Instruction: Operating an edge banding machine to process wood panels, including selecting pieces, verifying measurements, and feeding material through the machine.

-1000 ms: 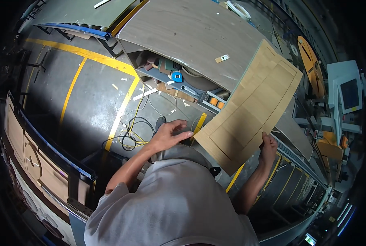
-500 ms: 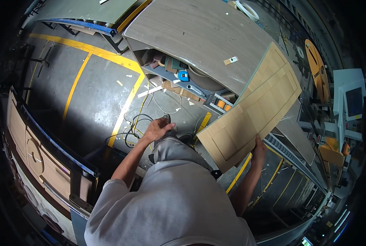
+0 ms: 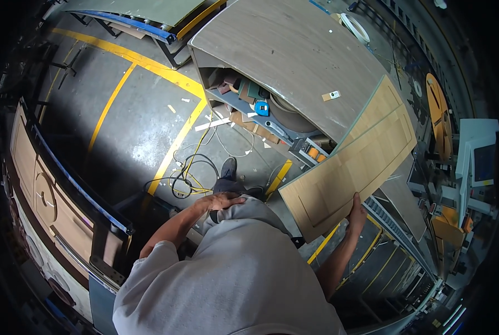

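Left hand (image 3: 225, 201) down from beside the light wooden panel (image 3: 347, 167) to the trousers (image 3: 246, 211) since the earlier frame. Left to right: looped cables (image 3: 189, 187) on floor, nine o'clock; left hand at seven, fingers laid flat, nothing seen in it; blue tape measure (image 3: 261, 108) at twelve, under the grey-topped bench (image 3: 283, 50); panel at three, partly covering a second panel (image 3: 375, 109); right hand (image 3: 356, 212) at four, gripping panel's near edge.

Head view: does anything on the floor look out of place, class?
Yes: black and yellow cables lie tangled on the floor near the person's shoe, and a pale strip lies loose by the bench. Untidy, perhaps a trip hazard.
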Tool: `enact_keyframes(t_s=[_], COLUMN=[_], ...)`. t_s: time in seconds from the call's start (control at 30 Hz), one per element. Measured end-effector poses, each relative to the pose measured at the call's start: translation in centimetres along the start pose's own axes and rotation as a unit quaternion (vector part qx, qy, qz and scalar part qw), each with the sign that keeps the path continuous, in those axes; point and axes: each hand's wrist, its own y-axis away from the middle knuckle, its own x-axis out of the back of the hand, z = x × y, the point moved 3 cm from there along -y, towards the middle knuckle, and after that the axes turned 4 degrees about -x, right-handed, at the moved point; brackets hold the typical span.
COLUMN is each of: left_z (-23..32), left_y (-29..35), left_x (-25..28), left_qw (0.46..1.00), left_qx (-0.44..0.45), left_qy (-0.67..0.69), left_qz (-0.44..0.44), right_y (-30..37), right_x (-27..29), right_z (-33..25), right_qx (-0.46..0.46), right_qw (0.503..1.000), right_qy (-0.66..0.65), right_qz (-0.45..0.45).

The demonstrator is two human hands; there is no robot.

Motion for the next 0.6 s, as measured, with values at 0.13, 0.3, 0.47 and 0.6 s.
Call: enact_keyframes(t_s=[0.13,0.3,0.47,0.6], left_z=[-2.9,-4.2,-14.0,-22.0], left_y=[-0.7,-0.6,-2.6,-2.0], left_x=[0.1,0.9,1.7,0.9], left_qw=[1.0,0.996,0.961,0.929], left_qx=[0.005,0.054,0.092,0.191], left_qy=[-0.001,0.034,0.083,-0.051], left_qz=[-0.028,0.061,0.246,0.312], right_y=[-0.7,-1.6,-1.1,-1.4], right_x=[0.2,0.7,0.4,1.0], right_z=[0.5,1.4,0.8,1.4], right_qx=[0.005,0.006,0.008,-0.001], right_qw=[1.0,1.0,1.0,0.999], right_qy=[0.007,0.031,0.027,0.031], right_qz=[0.004,-0.001,0.004,0.016])
